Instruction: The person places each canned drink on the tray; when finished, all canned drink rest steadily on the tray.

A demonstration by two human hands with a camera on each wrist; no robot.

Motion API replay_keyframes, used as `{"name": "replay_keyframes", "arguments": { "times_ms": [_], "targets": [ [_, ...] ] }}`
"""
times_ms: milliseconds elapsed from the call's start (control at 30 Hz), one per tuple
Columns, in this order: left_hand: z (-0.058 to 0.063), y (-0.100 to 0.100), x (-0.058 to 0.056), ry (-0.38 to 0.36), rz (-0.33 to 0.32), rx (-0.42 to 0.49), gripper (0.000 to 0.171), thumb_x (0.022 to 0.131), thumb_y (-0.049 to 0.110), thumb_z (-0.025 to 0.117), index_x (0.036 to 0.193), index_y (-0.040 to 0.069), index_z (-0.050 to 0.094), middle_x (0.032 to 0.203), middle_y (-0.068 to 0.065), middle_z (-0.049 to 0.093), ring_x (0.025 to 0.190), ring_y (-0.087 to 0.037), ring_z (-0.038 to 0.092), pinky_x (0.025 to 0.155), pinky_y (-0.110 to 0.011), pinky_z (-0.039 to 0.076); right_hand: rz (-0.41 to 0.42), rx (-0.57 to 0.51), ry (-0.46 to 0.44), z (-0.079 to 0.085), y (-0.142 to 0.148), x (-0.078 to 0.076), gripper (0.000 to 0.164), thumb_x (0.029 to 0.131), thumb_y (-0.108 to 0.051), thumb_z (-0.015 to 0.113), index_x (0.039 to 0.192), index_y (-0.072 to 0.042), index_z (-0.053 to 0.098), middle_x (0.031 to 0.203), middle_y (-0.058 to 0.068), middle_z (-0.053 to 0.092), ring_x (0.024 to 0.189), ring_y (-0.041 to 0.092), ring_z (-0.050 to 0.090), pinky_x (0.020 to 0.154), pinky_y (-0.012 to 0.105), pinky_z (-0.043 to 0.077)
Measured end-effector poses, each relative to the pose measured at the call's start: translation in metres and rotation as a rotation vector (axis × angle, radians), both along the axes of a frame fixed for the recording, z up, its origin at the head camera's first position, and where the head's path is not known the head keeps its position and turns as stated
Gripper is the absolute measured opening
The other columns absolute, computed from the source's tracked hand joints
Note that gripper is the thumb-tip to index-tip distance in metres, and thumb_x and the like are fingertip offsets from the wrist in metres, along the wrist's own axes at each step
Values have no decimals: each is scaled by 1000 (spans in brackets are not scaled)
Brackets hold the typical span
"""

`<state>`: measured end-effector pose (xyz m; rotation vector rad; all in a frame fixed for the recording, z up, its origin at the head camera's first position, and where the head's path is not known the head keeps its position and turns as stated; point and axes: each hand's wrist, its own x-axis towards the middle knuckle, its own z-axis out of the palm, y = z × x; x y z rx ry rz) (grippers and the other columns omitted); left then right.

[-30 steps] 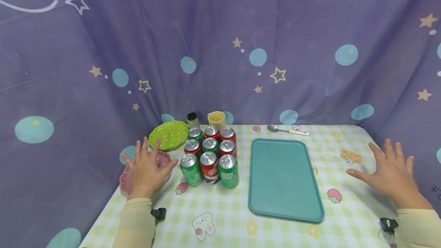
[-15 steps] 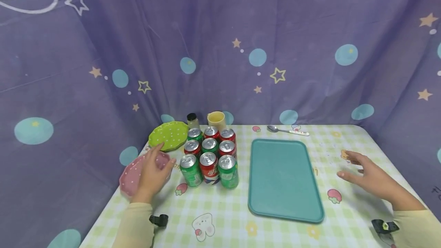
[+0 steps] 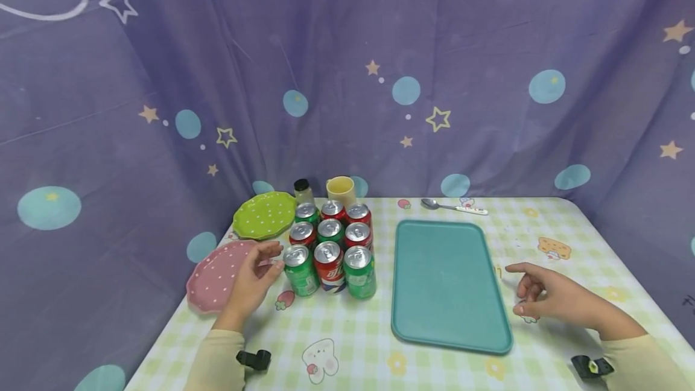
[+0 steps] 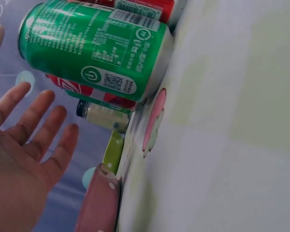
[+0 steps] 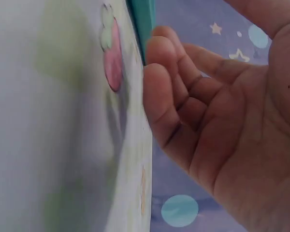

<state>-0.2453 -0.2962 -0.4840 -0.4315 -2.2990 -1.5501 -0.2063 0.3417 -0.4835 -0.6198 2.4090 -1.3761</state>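
My left hand [image 3: 250, 285] is right beside the front-left green soda can [image 3: 303, 279], its fingers relaxed and apart and holding nothing. In the left wrist view that green can [image 4: 96, 50] stands upright in front of my spread fingers. It is the corner of a tight block of several green and red cans, with a red can [image 3: 331, 273] and another green can [image 3: 361, 282] along the front row. Just right of the teal tray [image 3: 447, 285], my right hand [image 3: 559, 300] hovers with the index finger stretched out and the others loosely curled around nothing.
A pink dotted plate [image 3: 214, 276] lies under and left of my left hand, with a green dotted plate [image 3: 265, 216] behind it. Behind the cans stand a black-lidded jar [image 3: 304, 193] and a yellow mug [image 3: 341, 189]. A spoon [image 3: 458, 207] lies beyond the tray.
My left hand has moved right, from over the pink plate to the front-left can. My right hand has come left and lower toward the tray, its spread fingers now loosely curled.
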Motion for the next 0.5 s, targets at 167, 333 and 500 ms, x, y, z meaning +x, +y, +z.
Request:
{"name": "replay_keyframes", "arguments": {
  "times_ms": [167,333,500],
  "targets": [
    [-3,3,1,11,-21,18,41,99,2,72,137,-1,57,128,-21,65,116,-29,62,93,-22,52,90,-23,-48,-7,-6,2,83,92,-13,82,153,13,32,101,18,60,76,19,60,64,33,55],
    [-5,7,3,-17,-62,-15,51,98,5,73,144,3,53,135,-17,60,118,-21,59,95,-29,54,125,-44,-59,-10,-9,2,87,90,-10,83,153,15,29,99,20,58,72,16,58,61,34,53],
    [-6,11,3,-55,-78,-36,55,97,7,75,147,7,51,138,-14,60,122,-22,57,97,-38,54,121,-55,-69,-11,-9,2,89,88,-8,84,153,15,28,99,21,57,72,15,57,61,34,53]
  ]
}}
